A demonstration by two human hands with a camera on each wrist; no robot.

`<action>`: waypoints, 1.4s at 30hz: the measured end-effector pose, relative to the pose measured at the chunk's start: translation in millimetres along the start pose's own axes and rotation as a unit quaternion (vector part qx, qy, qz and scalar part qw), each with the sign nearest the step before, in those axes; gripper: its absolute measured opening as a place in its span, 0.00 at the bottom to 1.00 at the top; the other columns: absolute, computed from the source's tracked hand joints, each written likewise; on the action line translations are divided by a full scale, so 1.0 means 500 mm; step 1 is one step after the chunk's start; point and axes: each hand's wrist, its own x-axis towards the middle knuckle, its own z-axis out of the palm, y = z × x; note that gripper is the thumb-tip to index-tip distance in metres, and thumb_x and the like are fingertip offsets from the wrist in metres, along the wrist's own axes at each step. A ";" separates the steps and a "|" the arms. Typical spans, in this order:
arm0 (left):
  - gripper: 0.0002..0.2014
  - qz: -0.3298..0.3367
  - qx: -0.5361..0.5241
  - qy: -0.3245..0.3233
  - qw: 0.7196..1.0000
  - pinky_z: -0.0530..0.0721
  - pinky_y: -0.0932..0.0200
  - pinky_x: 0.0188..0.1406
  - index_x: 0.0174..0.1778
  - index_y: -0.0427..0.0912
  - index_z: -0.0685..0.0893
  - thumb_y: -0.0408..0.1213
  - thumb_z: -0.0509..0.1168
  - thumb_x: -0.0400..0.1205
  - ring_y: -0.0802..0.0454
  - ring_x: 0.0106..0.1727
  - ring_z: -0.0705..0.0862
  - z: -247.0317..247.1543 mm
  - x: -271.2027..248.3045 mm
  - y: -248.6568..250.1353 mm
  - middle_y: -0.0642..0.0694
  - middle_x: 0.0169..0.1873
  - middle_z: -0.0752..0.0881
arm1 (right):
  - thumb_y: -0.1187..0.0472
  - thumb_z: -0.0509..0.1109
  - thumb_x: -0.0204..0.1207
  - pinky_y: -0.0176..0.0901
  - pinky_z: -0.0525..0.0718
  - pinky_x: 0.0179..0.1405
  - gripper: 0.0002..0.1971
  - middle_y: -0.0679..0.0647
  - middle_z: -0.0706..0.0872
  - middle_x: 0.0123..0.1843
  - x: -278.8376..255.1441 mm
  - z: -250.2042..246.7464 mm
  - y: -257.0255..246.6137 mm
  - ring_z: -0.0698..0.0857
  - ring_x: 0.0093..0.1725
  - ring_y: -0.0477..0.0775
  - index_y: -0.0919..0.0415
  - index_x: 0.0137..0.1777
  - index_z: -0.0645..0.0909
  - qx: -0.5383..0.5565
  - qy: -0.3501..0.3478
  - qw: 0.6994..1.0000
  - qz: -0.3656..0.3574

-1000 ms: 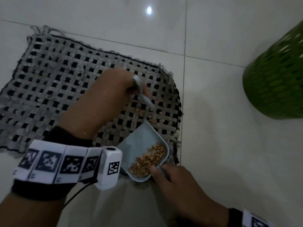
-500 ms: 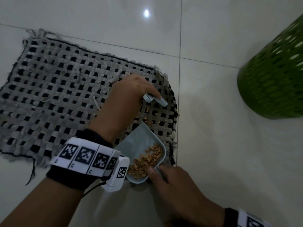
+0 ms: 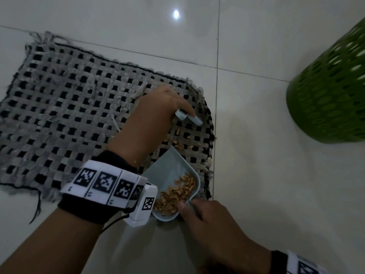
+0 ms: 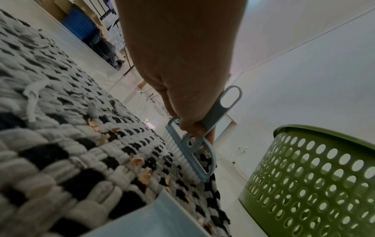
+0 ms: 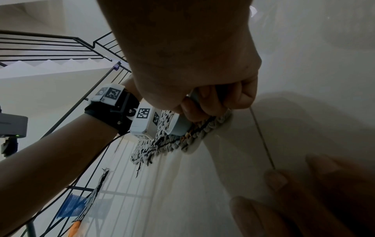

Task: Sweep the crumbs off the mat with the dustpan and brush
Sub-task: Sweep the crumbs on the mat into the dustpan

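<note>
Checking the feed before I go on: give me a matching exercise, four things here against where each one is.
Things:
1. brush
2. dustpan
3. crumbs
4. basket

Places:
A. piled in the dustpan
B. held by the right hand, mouth on the mat
C. on the floor tiles, right of the mat
D. held by the left hand, bristles on the mat

Pairs: 1-D, 2-B, 3-A, 4-C

The dustpan (image 3: 173, 173) lies on the mat's (image 3: 79, 107) near right corner, crumbs (image 3: 173, 194) in it; the brush (image 3: 189, 117) stands beyond it, a basket (image 3: 327, 91) to the right.
</note>
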 end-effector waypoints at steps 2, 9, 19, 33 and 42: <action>0.25 -0.006 0.004 -0.033 0.999 0.83 0.52 0.51 0.49 0.47 0.94 0.12 0.70 0.68 0.39 0.54 0.85 -0.009 -0.005 -0.002 0.41 0.49 0.92 | 0.31 0.54 0.80 0.54 0.85 0.43 0.29 0.54 0.85 0.38 -0.001 0.000 0.001 0.85 0.37 0.49 0.57 0.45 0.81 0.003 0.002 1.000 0.000; 0.19 0.005 0.018 0.049 0.999 0.81 0.54 0.49 0.48 0.42 0.94 0.16 0.66 0.73 0.37 0.46 0.89 -0.071 -0.022 -0.003 0.37 0.46 0.92 | 0.31 0.54 0.80 0.53 0.85 0.42 0.29 0.54 0.85 0.37 -0.003 0.004 0.003 0.85 0.36 0.48 0.57 0.43 0.81 0.001 0.013 1.000 -0.004; 0.22 -0.016 0.000 -0.030 0.999 0.79 0.57 0.44 0.48 0.47 0.94 0.14 0.68 0.74 0.41 0.46 0.87 -0.030 -0.013 -0.001 0.41 0.45 0.92 | 0.33 0.55 0.81 0.54 0.82 0.41 0.29 0.56 0.83 0.35 -0.002 0.006 -0.001 0.83 0.35 0.51 0.60 0.40 0.79 -0.011 0.020 1.000 0.005; 0.20 -0.049 -0.008 -0.074 0.996 0.82 0.59 0.48 0.50 0.47 0.94 0.16 0.68 0.77 0.46 0.47 0.89 -0.060 -0.017 0.024 0.42 0.46 0.92 | 0.31 0.53 0.80 0.56 0.84 0.41 0.30 0.55 0.83 0.35 -0.005 0.008 0.005 0.83 0.35 0.50 0.58 0.39 0.79 -0.013 0.023 1.000 -0.007; 0.20 -0.039 -0.014 -0.061 0.997 0.72 0.63 0.44 0.47 0.44 0.94 0.15 0.67 0.74 0.48 0.42 0.84 -0.039 -0.016 0.043 0.40 0.43 0.92 | 0.33 0.55 0.81 0.51 0.81 0.38 0.28 0.55 0.82 0.33 -0.007 0.005 0.003 0.82 0.33 0.49 0.58 0.38 0.78 -0.020 0.025 0.999 -0.012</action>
